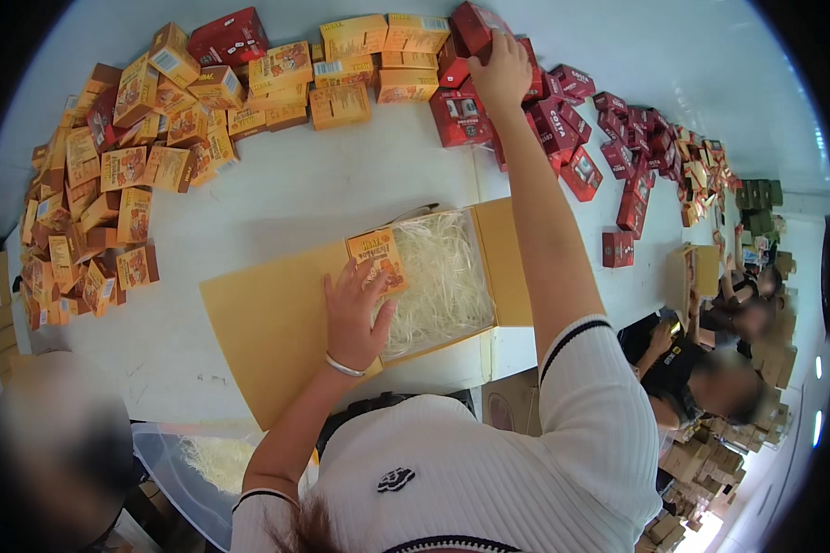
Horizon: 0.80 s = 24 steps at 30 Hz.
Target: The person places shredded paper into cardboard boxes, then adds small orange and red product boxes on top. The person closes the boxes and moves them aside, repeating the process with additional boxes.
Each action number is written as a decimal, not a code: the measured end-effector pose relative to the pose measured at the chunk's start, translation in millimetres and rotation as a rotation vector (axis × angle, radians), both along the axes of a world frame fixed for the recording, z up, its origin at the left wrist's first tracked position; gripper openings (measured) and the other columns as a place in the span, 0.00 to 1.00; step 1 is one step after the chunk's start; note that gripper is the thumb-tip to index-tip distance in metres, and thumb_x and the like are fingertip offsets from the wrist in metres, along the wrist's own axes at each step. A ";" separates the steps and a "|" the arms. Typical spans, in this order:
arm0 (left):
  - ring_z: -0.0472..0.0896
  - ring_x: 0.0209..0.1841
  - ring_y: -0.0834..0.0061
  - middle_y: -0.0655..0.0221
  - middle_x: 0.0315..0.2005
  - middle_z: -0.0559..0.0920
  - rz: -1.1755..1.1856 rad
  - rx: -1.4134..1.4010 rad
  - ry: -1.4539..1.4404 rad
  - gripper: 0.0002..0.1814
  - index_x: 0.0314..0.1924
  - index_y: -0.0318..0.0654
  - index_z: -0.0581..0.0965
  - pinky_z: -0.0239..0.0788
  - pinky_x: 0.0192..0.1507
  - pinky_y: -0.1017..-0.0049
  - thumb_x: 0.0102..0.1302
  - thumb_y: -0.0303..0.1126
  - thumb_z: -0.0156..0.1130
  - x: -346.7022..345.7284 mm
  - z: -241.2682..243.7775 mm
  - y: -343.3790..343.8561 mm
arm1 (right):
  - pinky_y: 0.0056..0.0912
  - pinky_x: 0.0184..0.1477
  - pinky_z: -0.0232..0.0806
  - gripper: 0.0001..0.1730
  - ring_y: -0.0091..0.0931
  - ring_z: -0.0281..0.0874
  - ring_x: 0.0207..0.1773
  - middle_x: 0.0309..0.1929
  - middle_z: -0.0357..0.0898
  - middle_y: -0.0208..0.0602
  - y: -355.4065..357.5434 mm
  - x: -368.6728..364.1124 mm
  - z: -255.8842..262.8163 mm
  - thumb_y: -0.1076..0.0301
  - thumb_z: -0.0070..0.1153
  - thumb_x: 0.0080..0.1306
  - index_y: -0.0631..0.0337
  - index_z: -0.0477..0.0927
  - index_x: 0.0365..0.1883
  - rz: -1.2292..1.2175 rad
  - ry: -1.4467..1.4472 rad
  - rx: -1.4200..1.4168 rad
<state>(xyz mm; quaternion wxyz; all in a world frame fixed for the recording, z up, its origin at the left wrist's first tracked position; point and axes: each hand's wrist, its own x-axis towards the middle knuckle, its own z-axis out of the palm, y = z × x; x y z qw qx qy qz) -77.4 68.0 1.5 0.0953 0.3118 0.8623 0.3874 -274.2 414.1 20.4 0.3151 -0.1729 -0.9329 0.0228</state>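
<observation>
An open cardboard gift box [484, 266], its lids folded out to both sides, sits on the table in front of me. Pale shredded filler [439, 283] fills it. At its left end lies an orange HBAF snack carton [377, 249]. My left hand [356, 311] rests over that carton's lower edge, fingers spread. Far forward, my right hand [505, 76] has its thumb and fingers around a tilted red carton [481, 27] on top of the red pile; part of its grip is hidden. Another red carton [460, 117] with pictured cups stands just below.
Orange cartons [124, 166] are heaped at left and along the back. Dark red Costa cartons [557, 128] lie at right, with gold packs [698, 173] beyond. A clear plastic bin [187, 494] holds more filler. Several people [692, 366] work at right; another person [59, 449] is at lower left.
</observation>
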 end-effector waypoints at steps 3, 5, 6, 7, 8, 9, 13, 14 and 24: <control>0.60 0.59 0.63 0.63 0.54 0.65 0.198 0.455 -0.381 0.26 0.57 0.43 0.64 0.44 0.60 0.56 0.58 0.39 0.54 -10.8 11.2 -5.0 | 0.49 0.52 0.56 0.36 0.42 0.58 0.57 0.53 0.66 0.39 -53.7 61.0 20.3 0.61 0.63 0.38 0.55 0.69 0.49 0.312 0.275 0.041; 0.63 0.57 0.68 0.61 0.52 0.67 0.357 0.804 -0.749 0.28 0.59 0.44 0.60 0.53 0.57 0.63 0.59 0.37 0.54 -15.9 30.5 -12.8 | 0.48 0.58 0.54 0.33 0.42 0.60 0.58 0.55 0.64 0.42 -112.5 136.3 45.1 0.72 0.62 0.39 0.55 0.70 0.49 0.615 0.129 -0.031; 0.65 0.55 0.71 0.60 0.51 0.68 0.421 0.982 -0.946 0.30 0.60 0.44 0.57 0.59 0.54 0.67 0.59 0.35 0.54 -26.1 44.1 -13.9 | 0.48 0.59 0.52 0.33 0.42 0.59 0.58 0.55 0.64 0.43 -131.0 174.8 49.9 0.72 0.62 0.39 0.56 0.71 0.48 0.741 0.010 -0.028; 0.67 0.53 0.71 0.60 0.51 0.68 0.348 0.915 -1.041 0.31 0.61 0.44 0.56 0.62 0.51 0.68 0.58 0.34 0.55 -38.7 51.9 -17.1 | 0.48 0.60 0.50 0.32 0.42 0.59 0.59 0.55 0.64 0.44 -145.2 204.2 51.3 0.72 0.62 0.39 0.56 0.71 0.48 0.869 -0.102 -0.029; 0.68 0.52 0.72 0.60 0.51 0.67 0.277 0.837 -1.146 0.33 0.61 0.45 0.54 0.65 0.49 0.70 0.57 0.33 0.56 -47.8 57.5 -23.2 | 0.48 0.61 0.49 0.34 0.41 0.57 0.60 0.56 0.63 0.44 -155.4 230.3 48.6 0.73 0.62 0.41 0.55 0.69 0.50 0.928 -0.142 -0.079; 0.69 0.50 0.72 0.61 0.51 0.67 0.211 0.756 -1.248 0.35 0.62 0.45 0.53 0.67 0.46 0.72 0.56 0.31 0.57 -43.9 62.1 -29.4 | 0.48 0.62 0.48 0.35 0.41 0.55 0.62 0.56 0.62 0.44 -164.2 256.5 43.9 0.73 0.61 0.42 0.55 0.66 0.53 0.990 -0.177 -0.134; 0.73 0.45 0.72 0.65 0.49 0.69 0.261 0.740 -1.231 0.36 0.59 0.42 0.55 0.71 0.41 0.75 0.52 0.29 0.62 3.8 52.8 -34.1 | 0.47 0.63 0.45 0.43 0.36 0.50 0.64 0.59 0.59 0.43 -179.4 315.4 11.7 0.71 0.58 0.49 0.51 0.51 0.62 0.513 0.098 -1.167; 0.73 0.45 0.72 0.65 0.48 0.69 0.362 0.846 -1.224 0.35 0.57 0.41 0.56 0.71 0.42 0.75 0.51 0.29 0.63 27.1 46.0 -26.5 | 0.43 0.62 0.45 0.45 0.35 0.48 0.65 0.61 0.53 0.46 -182.4 332.0 3.4 0.71 0.54 0.54 0.51 0.41 0.64 0.408 0.195 -1.901; 0.64 0.54 0.60 0.61 0.50 0.67 0.307 0.211 0.264 0.28 0.50 0.37 0.66 0.54 0.54 0.66 0.49 0.35 0.64 88.3 35.8 -45.0 | 0.22 0.40 0.63 0.34 0.23 0.72 0.40 0.42 0.72 0.38 -158.9 312.9 -49.5 0.69 0.58 0.53 0.59 0.58 0.56 0.215 -0.450 -1.946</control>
